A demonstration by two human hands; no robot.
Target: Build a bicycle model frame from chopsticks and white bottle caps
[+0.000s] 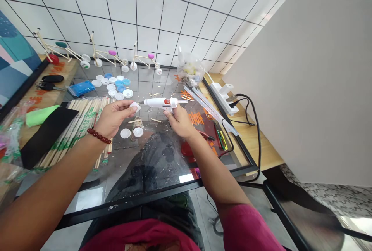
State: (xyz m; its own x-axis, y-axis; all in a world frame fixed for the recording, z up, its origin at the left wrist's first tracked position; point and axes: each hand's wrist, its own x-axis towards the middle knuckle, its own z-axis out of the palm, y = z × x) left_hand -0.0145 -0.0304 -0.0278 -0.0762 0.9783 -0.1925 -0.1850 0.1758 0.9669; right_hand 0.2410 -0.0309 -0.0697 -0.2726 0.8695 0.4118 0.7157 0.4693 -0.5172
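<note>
My right hand (178, 121) is wrapped round the handle of a white hot glue gun (158, 102), with a clear glue stick (183, 101) jutting from its back end. The gun's nozzle points left, close to a small white piece (135, 106) pinched between the thumb and fingers of my left hand (114, 117). Whether nozzle and piece touch, I cannot tell. Just below them on the glass table lie two white bottle caps, one flat (125, 133) and one (138, 132) against a small brownish roll (137, 123).
White and blue caps (112, 84) lie behind my left hand. Three small stick tricycles (145, 57) stand along the wall. Bundled chopsticks (69, 134) and black cloth (48, 134) are at left. Glue sticks (212, 107), a utility knife (222, 136) and a power strip (223, 96) with cables are at right.
</note>
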